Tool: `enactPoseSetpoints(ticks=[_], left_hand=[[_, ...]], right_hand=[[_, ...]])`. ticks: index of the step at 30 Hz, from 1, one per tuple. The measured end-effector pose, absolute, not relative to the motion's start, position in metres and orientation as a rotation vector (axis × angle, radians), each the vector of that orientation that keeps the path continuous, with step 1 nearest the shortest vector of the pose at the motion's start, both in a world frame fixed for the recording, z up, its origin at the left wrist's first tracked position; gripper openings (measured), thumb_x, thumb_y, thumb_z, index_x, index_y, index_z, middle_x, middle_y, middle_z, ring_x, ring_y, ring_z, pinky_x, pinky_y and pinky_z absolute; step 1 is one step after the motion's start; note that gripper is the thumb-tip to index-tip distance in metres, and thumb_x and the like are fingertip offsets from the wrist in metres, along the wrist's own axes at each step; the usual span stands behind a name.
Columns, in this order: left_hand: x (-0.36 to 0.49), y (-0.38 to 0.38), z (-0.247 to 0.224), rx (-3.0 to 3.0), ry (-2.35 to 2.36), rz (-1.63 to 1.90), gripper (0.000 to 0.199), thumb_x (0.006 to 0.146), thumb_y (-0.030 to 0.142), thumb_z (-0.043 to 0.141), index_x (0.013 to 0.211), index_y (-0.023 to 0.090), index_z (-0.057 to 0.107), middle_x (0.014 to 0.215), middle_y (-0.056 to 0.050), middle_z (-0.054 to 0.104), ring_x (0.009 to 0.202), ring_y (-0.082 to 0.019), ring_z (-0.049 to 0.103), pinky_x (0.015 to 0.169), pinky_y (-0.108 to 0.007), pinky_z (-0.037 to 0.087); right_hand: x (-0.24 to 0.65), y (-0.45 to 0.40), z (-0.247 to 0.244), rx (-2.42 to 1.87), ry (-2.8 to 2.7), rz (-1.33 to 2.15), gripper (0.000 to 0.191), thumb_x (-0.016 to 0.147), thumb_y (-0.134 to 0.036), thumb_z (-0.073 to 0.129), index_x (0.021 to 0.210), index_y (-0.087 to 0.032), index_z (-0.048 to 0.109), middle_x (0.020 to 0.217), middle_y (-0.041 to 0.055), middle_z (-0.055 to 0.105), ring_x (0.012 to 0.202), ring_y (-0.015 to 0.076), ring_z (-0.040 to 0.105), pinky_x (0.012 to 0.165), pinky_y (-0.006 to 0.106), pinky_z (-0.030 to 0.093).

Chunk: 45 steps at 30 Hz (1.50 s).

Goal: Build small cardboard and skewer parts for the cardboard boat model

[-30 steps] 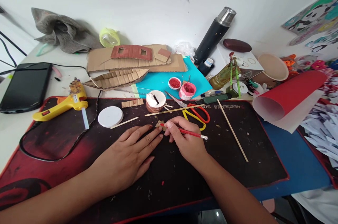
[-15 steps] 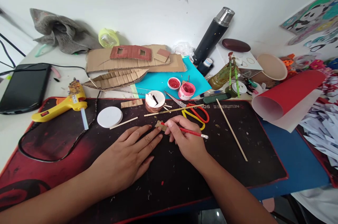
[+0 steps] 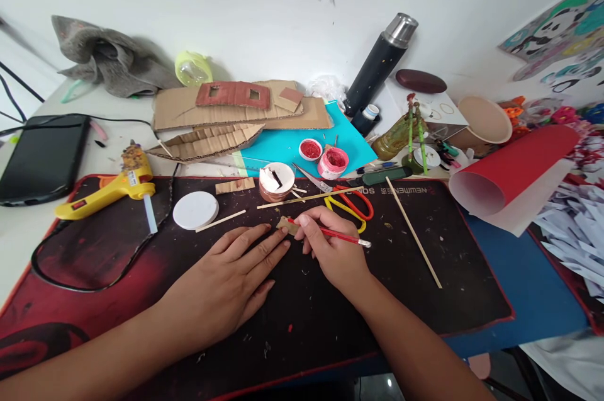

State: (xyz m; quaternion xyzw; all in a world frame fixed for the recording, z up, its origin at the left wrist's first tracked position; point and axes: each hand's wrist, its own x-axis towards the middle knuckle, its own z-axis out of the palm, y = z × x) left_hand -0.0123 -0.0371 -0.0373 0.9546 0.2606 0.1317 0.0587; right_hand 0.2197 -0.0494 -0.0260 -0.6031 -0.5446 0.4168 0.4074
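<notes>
My right hand (image 3: 333,247) grips a red pencil (image 3: 342,236) with a whitish eraser end, its front end over a small scrap of cardboard (image 3: 284,223) on the dark mat. Fingers stretched out flat, my left hand (image 3: 240,269) touches the scrap's near left side with its fingertips. Part of the scrap is hidden under the fingers. Just beyond lie a thin wooden stick (image 3: 306,198) and scissors (image 3: 353,203) with red and yellow handles. A jar (image 3: 277,180) with a white top stands behind the scrap.
At left are a yellow glue gun (image 3: 125,184) with its cord and a white round lid (image 3: 195,210). Cardboard boat pieces (image 3: 207,141) and red paint pots (image 3: 333,163) stand behind. Another stick (image 3: 414,232) lies right, near a red paper roll (image 3: 514,168).
Both hands and the pencil hold nearly the same place. The whole view has shifted very slightly.
</notes>
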Motion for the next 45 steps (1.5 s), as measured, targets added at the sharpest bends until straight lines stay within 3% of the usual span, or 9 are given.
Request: enactPoseSetpoints(ticks=[8, 18, 27, 45], left_hand=[[-0.0116, -0.0370, -0.0375, 2.902, 0.790, 0.418, 0.051, 0.111, 0.040, 0.048, 0.157, 0.020, 0.058, 0.159, -0.007, 0.062, 0.142, -0.029, 0.053, 0.123, -0.044, 0.031], [-0.0108, -0.0359, -0.0355, 2.904, 0.787, 0.427, 0.051, 0.112, 0.042, 0.044, 0.154, 0.017, 0.060, 0.160, -0.006, 0.061, 0.141, -0.029, 0.053, 0.122, -0.044, 0.027], [-0.0118, -0.0369, -0.0385, 2.875, 0.802, 0.422, 0.052, 0.110, 0.043, 0.049, 0.155, 0.020, 0.059, 0.160, -0.005, 0.062, 0.143, -0.029, 0.052, 0.122, -0.043, 0.030], [-0.0108, -0.0357, -0.0359, 2.940, 0.779, 0.449, 0.050, 0.113, 0.040, 0.039, 0.152, 0.017, 0.061, 0.157, -0.006, 0.064, 0.140, -0.030, 0.053, 0.119, -0.045, 0.030]], right_hand=[[0.2197, -0.0502, -0.0264, -1.508, -1.335, 1.066, 0.028, 0.107, -0.043, 0.061, 0.090, -0.023, 0.071, 0.077, 0.0011, 0.075, 0.055, 0.0134, 0.066, 0.050, 0.024, 0.051], [0.2177, -0.0490, -0.0241, -1.500, -1.411, 1.055, 0.027, 0.107, -0.036, 0.060, 0.086, -0.022, 0.071, 0.076, -0.0010, 0.074, 0.058, 0.0120, 0.065, 0.060, 0.024, 0.052], [0.2195, -0.0492, -0.0273, -1.501, -1.350, 1.058, 0.026, 0.107, -0.038, 0.061, 0.089, -0.022, 0.071, 0.075, -0.0007, 0.073, 0.054, 0.0113, 0.064, 0.051, 0.022, 0.050], [0.2197, -0.0503, -0.0292, -1.494, -1.314, 1.083, 0.028, 0.107, -0.041, 0.061, 0.091, -0.021, 0.072, 0.078, 0.0007, 0.073, 0.054, 0.0114, 0.064, 0.047, 0.021, 0.050]])
